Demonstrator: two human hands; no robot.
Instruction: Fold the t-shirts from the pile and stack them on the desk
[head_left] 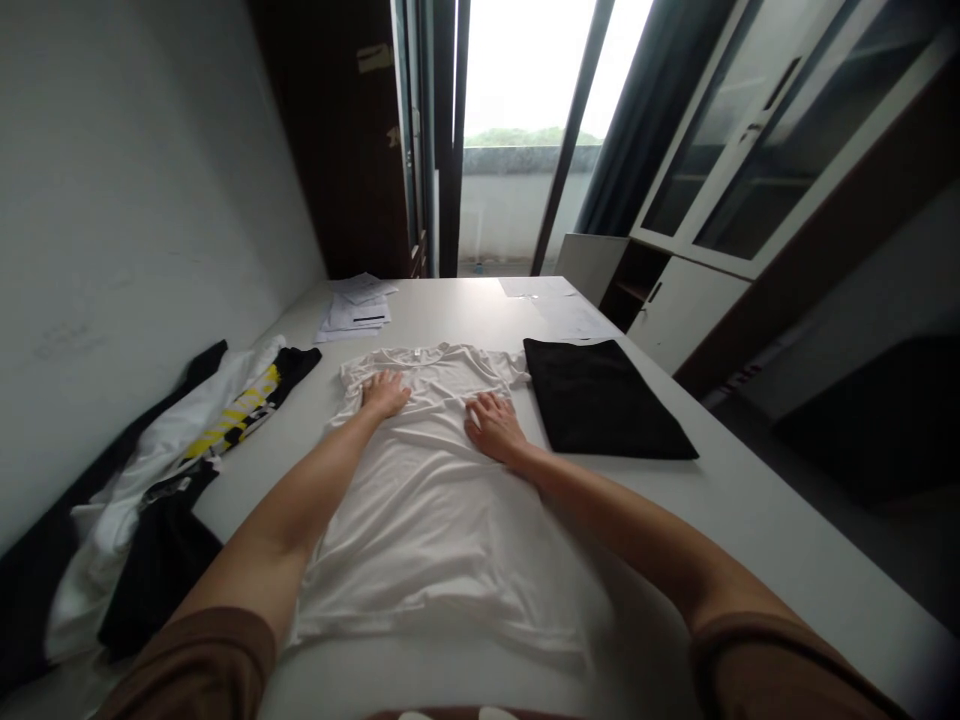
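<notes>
White T-shirt (442,520) lay on table (742,515), just left of black folded cloth (607,400), collar roughly level with cloth's far edge. Creases crossed shirt front; smoothing, seemingly step in hand, called for light, flat palms stroking outward from middle, without dragging hem askew. Left hand (385,395) rested on shirt's side farther from cloth, fingers spread, released; right hand (495,428) nearer cloth, fingers loosely bent, clasping nothing visible. Both arms reached forward, palms down.
</notes>
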